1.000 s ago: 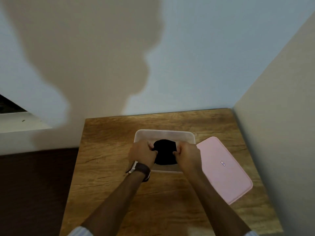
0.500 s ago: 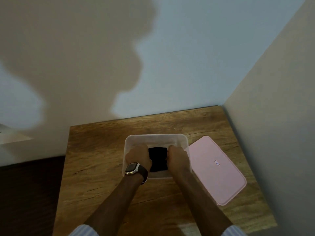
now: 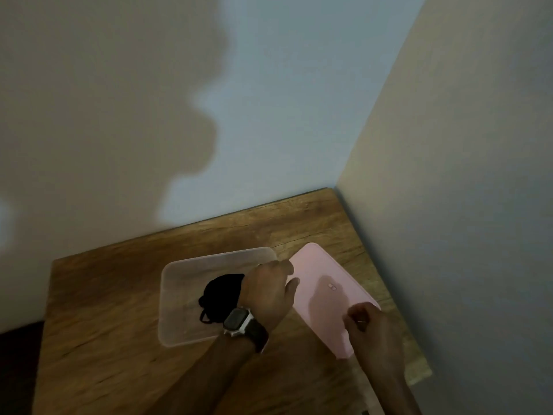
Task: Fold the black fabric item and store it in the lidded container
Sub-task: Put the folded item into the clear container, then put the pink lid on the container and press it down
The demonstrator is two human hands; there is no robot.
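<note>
The soft, light black fabric bundle (image 3: 223,295) lies inside the translucent rectangular plastic container (image 3: 179,271) mid-desk. Both hands take the stiff pink flat lid (image 3: 323,298) beside it: left hand (image 3: 267,292) curled at its far edge, right hand (image 3: 369,330) pinching its near edge.

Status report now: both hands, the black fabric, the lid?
Left hand and right hand both at pink lid, grip unclear. Black fabric inside clear container. Lid beside container, not on. Nothing blocking.
</note>
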